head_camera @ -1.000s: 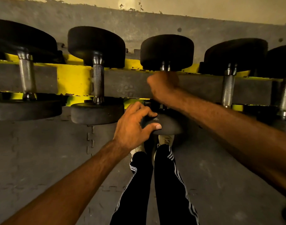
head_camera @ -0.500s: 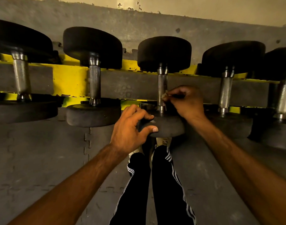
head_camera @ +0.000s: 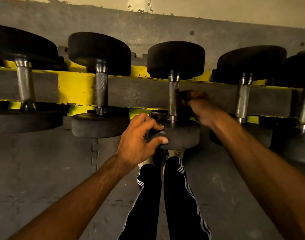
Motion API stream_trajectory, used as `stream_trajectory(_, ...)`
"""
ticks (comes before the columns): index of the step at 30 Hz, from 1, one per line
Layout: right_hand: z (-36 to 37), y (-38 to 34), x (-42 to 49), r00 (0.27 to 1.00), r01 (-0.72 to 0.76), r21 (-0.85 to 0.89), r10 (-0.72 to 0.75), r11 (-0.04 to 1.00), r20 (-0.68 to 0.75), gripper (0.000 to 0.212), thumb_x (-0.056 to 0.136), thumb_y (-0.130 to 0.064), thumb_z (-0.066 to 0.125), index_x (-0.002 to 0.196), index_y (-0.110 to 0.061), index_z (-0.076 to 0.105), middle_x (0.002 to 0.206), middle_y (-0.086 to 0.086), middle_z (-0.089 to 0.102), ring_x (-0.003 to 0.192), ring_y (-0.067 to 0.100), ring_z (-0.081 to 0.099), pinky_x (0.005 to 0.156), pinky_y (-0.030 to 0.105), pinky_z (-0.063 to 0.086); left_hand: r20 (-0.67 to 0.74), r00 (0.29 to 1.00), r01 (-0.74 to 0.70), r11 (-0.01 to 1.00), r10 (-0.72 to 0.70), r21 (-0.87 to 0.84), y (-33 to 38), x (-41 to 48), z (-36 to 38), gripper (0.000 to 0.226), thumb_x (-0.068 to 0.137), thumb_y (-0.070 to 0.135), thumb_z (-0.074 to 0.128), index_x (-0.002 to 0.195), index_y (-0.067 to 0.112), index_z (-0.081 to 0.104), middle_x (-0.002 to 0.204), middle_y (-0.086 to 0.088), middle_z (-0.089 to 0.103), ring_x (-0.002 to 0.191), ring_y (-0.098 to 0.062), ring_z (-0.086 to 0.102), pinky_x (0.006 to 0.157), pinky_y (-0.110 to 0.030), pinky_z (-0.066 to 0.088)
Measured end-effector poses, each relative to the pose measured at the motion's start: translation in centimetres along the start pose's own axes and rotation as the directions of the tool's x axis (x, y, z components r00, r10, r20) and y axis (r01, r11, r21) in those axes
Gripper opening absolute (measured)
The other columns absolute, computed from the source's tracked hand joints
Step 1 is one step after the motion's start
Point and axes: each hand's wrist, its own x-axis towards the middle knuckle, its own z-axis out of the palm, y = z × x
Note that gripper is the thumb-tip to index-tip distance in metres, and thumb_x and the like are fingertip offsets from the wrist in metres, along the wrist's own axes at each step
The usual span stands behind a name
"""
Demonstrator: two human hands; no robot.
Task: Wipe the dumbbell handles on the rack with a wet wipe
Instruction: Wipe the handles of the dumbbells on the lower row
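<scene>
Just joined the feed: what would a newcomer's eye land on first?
A yellow rack carries a row of black dumbbells across the upper frame. At centre, the left hand grips the middle dumbbell's near head, while the right hand, blurred and shadowed, is beside its knurled handle.

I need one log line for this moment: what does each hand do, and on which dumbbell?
left hand: grips near end of middle dumbbell | right hand: curled beside its handle, blurred, contents unclear
</scene>
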Motion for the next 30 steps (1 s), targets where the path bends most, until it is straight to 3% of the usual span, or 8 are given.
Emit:
stream_trajectory(6, 0.3, 0.0, 0.7, 0.996, -0.074, 0.250, 0.059, 0.965, 0.066, 0.023, 0.097, -0.008, 0.053, 0.106, -0.023, 0.066, 0.107, -0.001, 0.071, 0.107, 0.019, 0.064, 0.096, 0.038, 0.048, 0.013, 0.999, 0.032, 0.999, -0.032, -0.018, 0.2, 0.0, 0.0, 0.036, 0.072, 0.052, 0.079, 0.095, 0.025, 0.070, 0.098, 0.007, 0.059, 0.099, -0.020, 0.059, 0.078, -0.044, 0.052)
stream_trajectory(9, -0.5, 1.1, -1.9, 0.999, 0.018, 0.108, -0.021, 0.994, 0.032, 0.015, 0.086, -0.008, 0.071, 0.092, -0.022, 0.071, 0.091, -0.007, 0.074, 0.099, 0.013, 0.068, 0.092, 0.031, 0.052, 0.010, 1.000, 0.024, 0.999, -0.024, -0.022, 0.2, 0.1, 0.0, 0.037, 0.072, 0.051, 0.079, 0.095, 0.024, 0.071, 0.098, 0.006, 0.060, 0.098, -0.020, 0.060, 0.078, -0.045, 0.052)
stream_trajectory(11, -0.3, 1.8, -3.0, 0.975, 0.213, -0.197, -0.221, 0.957, -0.023, 0.017, 0.078, -0.009, 0.080, 0.089, -0.020, 0.073, 0.090, -0.005, 0.074, 0.092, 0.011, 0.068, 0.087, 0.030, 0.054, 0.003, 1.000, 0.012, 0.999, -0.012, -0.031, 0.0, 0.1, 0.0, 0.036, 0.073, 0.050, 0.080, 0.096, 0.023, 0.071, 0.098, 0.005, 0.060, 0.098, -0.021, 0.060, 0.078, -0.046, 0.052)
stream_trajectory(14, 0.4, 1.4, -2.9, 0.810, 0.530, -0.569, -0.575, 0.629, 0.119, 0.014, 0.085, -0.013, 0.073, 0.097, -0.018, 0.074, 0.101, 0.000, 0.072, 0.098, 0.017, 0.063, 0.087, 0.038, 0.052, -0.011, 1.000, 0.007, 0.999, -0.007, -0.035, 0.0, 0.0, 0.2, 0.036, 0.073, 0.050, 0.080, 0.097, 0.024, 0.071, 0.098, 0.003, 0.060, 0.098, -0.023, 0.060, 0.078, -0.046, 0.053)
stream_trajectory(17, 1.0, -0.8, -1.7, 0.666, 0.596, -0.722, -0.719, 0.353, 0.199, 0.020, 0.095, -0.023, 0.061, 0.113, -0.021, 0.071, 0.116, -0.001, 0.071, 0.105, 0.021, 0.062, 0.088, 0.037, 0.050, -0.013, 1.000, 0.007, 0.999, -0.007, -0.036, 0.0, 0.0, 0.2, 0.035, 0.073, 0.049, 0.081, 0.096, 0.024, 0.070, 0.098, 0.004, 0.060, 0.098, -0.023, 0.061, 0.077, -0.046, 0.053)
stream_trajectory(20, 3.0, -3.0, -0.8, 0.710, 0.446, -0.875, -0.670, 0.189, 0.217, 0.022, 0.095, -0.020, 0.055, 0.115, -0.020, 0.065, 0.114, 0.005, 0.068, 0.100, 0.029, 0.065, 0.080, 0.036, 0.050, 0.003, 1.000, 0.022, 0.999, -0.022, -0.034, -0.1, 0.1, 0.1, 0.036, 0.073, 0.050, 0.081, 0.096, 0.024, 0.070, 0.098, 0.006, 0.059, 0.099, -0.022, 0.060, 0.077, -0.046, 0.053)
stream_trajectory(25, 5.7, -6.1, -2.1, 0.890, 0.343, -0.932, -0.276, -0.117, 0.363, 0.026, 0.091, -0.014, 0.060, 0.116, -0.012, 0.067, 0.116, 0.013, 0.066, 0.110, 0.036, 0.062, 0.081, 0.037, 0.048, 0.023, 0.998, 0.057, 0.998, -0.057, -0.013, 0.3, 0.2, -0.1, 0.038, 0.071, 0.053, 0.077, 0.097, 0.025, 0.071, 0.099, 0.012, 0.056, 0.100, -0.017, 0.057, 0.078, -0.042, 0.053)
stream_trajectory(30, 4.5, -7.0, -3.2, 0.860, 0.397, -0.916, -0.327, -0.054, 0.392, 0.018, 0.088, -0.014, 0.065, 0.104, -0.019, 0.071, 0.105, 0.009, 0.069, 0.099, 0.032, 0.064, 0.075, 0.038, 0.050, 0.014, 0.998, 0.055, 0.998, -0.055, -0.027, 0.2, 0.0, -0.1, 0.039, 0.072, 0.053, 0.077, 0.097, 0.024, 0.072, 0.099, 0.010, 0.057, 0.100, -0.017, 0.057, 0.077, -0.043, 0.053)
